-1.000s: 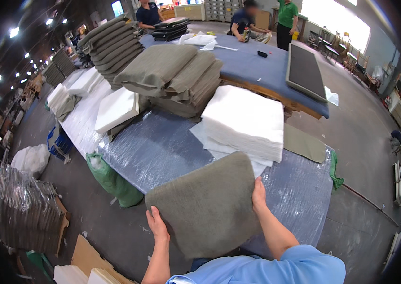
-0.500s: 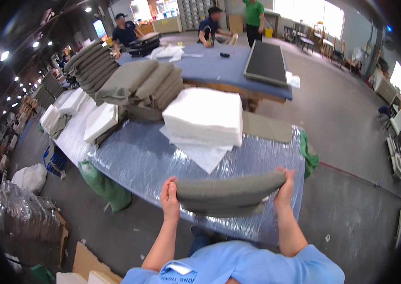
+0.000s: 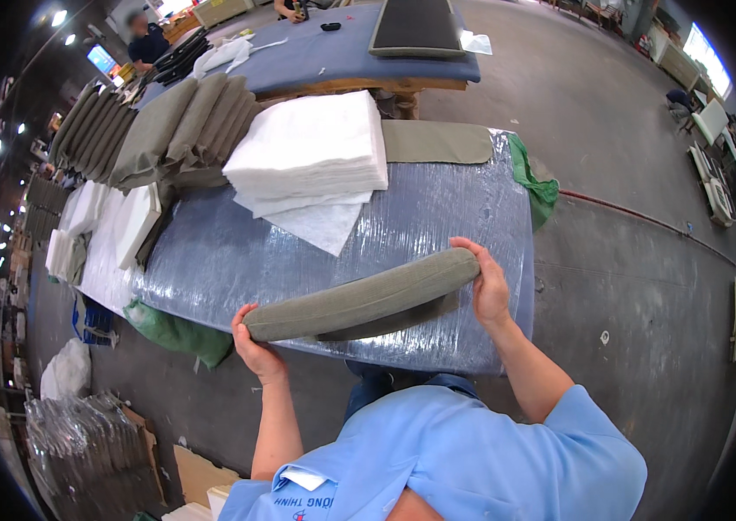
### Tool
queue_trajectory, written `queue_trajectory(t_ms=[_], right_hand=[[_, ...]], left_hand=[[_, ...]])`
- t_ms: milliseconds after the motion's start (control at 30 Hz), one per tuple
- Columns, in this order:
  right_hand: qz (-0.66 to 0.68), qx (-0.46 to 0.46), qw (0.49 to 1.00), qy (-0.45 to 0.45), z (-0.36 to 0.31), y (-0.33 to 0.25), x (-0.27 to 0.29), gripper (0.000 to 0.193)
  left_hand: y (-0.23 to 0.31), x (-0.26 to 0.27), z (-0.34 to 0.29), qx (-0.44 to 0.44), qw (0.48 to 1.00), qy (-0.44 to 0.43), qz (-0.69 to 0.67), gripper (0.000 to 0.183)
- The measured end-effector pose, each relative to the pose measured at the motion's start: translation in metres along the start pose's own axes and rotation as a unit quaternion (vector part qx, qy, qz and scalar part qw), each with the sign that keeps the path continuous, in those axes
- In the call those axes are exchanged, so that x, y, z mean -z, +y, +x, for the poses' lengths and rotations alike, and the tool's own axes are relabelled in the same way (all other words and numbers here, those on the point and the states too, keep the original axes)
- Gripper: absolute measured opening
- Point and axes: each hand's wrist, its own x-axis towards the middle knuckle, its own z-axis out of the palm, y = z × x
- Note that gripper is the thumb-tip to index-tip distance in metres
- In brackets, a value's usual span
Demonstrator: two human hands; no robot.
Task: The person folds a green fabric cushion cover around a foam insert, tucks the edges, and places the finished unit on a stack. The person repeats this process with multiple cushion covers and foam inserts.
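I hold a long olive-green padded cushion [image 3: 359, 300] edge-on above the near side of a plastic-wrapped table [image 3: 437, 217]. My left hand [image 3: 255, 347] grips its left end and my right hand [image 3: 488, 286] grips its right end. A stack of white wadding sheets [image 3: 311, 152] lies on the table beyond the cushion, with loose sheets hanging off its near side. Farther left a pile of olive-green cushion covers [image 3: 181, 130] rests on the table.
A flat green fabric piece [image 3: 437, 141] lies at the table's far right corner. White foam blocks [image 3: 129, 226] sit at the left end. A blue-topped table [image 3: 359, 48] stands behind, with other people at its far side. Green bags [image 3: 178, 334] hang at the table's edge; clear bundles [image 3: 81, 443] lie on the floor.
The cushion went from hanging upright with its face toward me to lying flat and edge-on between my hands, over the table's near side. My view has tilted down toward the table.
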Motion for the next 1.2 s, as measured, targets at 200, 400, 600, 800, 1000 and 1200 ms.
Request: queue_trajectory(t_ms=[200, 400, 600, 800, 1000, 1200], right_hand=[[0.019, -0.048, 0.998, -0.021, 0.005, 0.018, 0.014, 0.054], [0.009, -0.159, 0.987, -0.010, 0.028, 0.056, 0.043, 0.042], [-0.325, 0.149, 0.924, -0.138, 0.154, -0.080, -0.002, 0.035], [-0.572, 0.393, 0.672, -0.260, 0.179, -0.279, -0.179, 0.037], [-0.592, 0.432, 0.625, -0.271, 0.124, -0.296, -0.215, 0.033], [-0.577, 0.405, 0.672, -0.225, 0.090, -0.302, -0.224, 0.030]], left_hand=[[-0.008, 0.003, 0.001, 0.060, 0.995, 0.045, -0.068, 0.049], [-0.005, 0.006, 0.008, 0.172, 0.978, 0.056, -0.107, 0.052], [0.030, -0.015, 0.031, -0.074, 0.960, -0.112, 0.244, 0.041], [0.088, -0.135, -0.029, -0.285, 0.617, -0.467, 0.566, 0.066], [0.048, -0.095, 0.035, -0.396, 0.485, -0.521, 0.580, 0.044], [0.077, -0.114, 0.036, -0.340, 0.559, -0.514, 0.554, 0.054]])
